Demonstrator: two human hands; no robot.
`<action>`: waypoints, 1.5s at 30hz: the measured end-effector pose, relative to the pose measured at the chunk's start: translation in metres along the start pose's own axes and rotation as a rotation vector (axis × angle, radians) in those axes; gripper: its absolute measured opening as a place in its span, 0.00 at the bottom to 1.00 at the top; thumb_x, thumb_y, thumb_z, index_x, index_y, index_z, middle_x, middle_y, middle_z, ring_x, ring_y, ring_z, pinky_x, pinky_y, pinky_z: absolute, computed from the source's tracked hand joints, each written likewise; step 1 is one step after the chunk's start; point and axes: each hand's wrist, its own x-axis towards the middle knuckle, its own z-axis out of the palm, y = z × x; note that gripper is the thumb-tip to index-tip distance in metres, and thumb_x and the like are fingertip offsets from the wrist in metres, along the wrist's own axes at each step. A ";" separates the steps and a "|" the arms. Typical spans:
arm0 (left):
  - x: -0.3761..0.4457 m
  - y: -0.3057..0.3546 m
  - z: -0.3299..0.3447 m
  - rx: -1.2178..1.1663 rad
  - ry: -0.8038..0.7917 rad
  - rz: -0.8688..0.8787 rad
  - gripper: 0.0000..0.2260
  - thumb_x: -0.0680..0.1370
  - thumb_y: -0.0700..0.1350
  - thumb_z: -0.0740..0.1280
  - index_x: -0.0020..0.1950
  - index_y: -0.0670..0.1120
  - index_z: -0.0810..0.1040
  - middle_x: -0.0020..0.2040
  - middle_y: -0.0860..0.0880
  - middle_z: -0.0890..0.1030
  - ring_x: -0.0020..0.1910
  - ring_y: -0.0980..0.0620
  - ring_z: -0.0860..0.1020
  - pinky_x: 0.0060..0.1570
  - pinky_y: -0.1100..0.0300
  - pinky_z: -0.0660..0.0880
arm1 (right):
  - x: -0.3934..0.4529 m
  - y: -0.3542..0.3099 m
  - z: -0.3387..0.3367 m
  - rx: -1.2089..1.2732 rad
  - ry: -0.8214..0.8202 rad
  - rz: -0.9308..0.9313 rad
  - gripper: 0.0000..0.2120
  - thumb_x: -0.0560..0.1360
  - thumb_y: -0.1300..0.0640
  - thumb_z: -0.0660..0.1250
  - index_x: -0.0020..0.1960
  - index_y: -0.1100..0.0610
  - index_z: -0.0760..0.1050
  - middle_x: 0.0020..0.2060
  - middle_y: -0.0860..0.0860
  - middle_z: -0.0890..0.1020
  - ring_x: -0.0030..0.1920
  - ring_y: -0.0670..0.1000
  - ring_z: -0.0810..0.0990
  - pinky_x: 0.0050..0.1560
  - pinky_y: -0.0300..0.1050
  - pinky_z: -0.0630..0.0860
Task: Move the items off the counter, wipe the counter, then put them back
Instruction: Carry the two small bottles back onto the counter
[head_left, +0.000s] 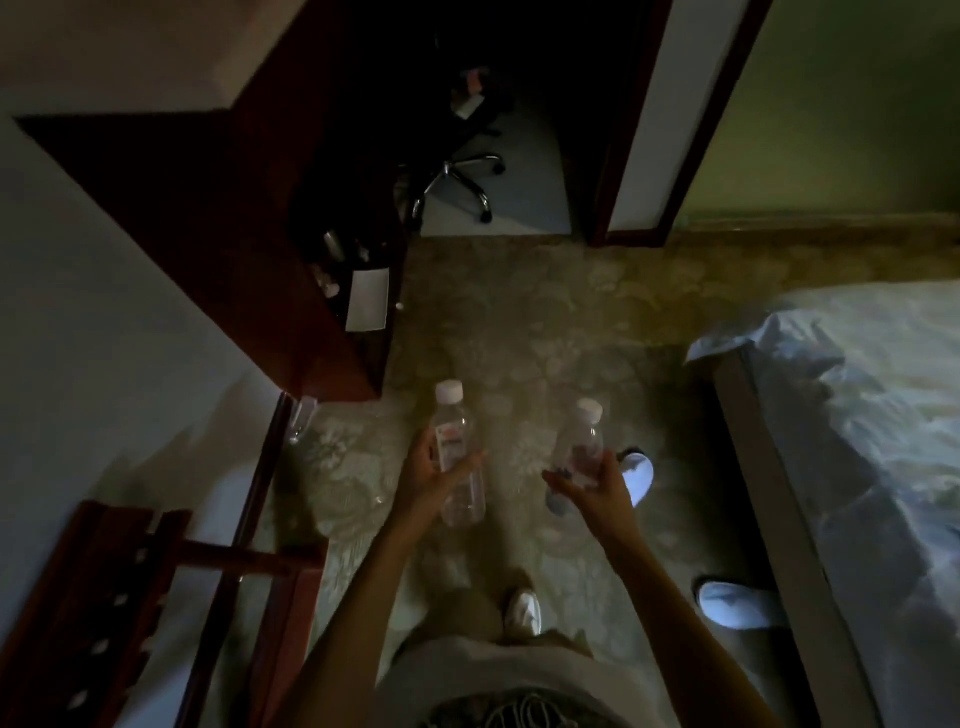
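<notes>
Your left hand (434, 470) grips one water bottle (457, 452), your right hand (592, 486) another bottle (579, 449); loose fingertip holds could let either slip to the floor

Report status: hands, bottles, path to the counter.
Left hand grips one bottle; right hand grips the second bottle. Both off the counter. White slippers on the floor, right side.

A swivel chair (457, 176) stands beyond the carpet (519, 322); white slippers (737, 605) lie beside the bed (857, 415).
</notes>
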 end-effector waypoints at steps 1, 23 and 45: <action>0.021 0.016 0.004 -0.006 0.013 0.006 0.28 0.69 0.52 0.77 0.65 0.49 0.73 0.57 0.50 0.82 0.54 0.51 0.82 0.51 0.55 0.81 | 0.024 -0.015 -0.002 0.011 -0.007 -0.005 0.26 0.65 0.52 0.79 0.58 0.51 0.70 0.51 0.48 0.80 0.53 0.49 0.80 0.57 0.50 0.77; 0.551 0.270 0.074 -0.158 0.091 0.041 0.23 0.72 0.44 0.75 0.65 0.49 0.73 0.56 0.50 0.81 0.54 0.51 0.81 0.40 0.68 0.78 | 0.565 -0.264 0.023 0.133 -0.101 -0.051 0.23 0.72 0.56 0.74 0.63 0.49 0.69 0.53 0.46 0.80 0.50 0.45 0.82 0.47 0.43 0.81; 0.870 0.537 -0.137 -0.315 0.961 0.422 0.12 0.76 0.41 0.71 0.59 0.42 0.77 0.53 0.48 0.83 0.50 0.58 0.82 0.48 0.62 0.78 | 0.974 -0.655 0.345 0.084 -0.845 -0.439 0.18 0.66 0.51 0.78 0.48 0.46 0.72 0.43 0.42 0.79 0.46 0.44 0.80 0.50 0.42 0.76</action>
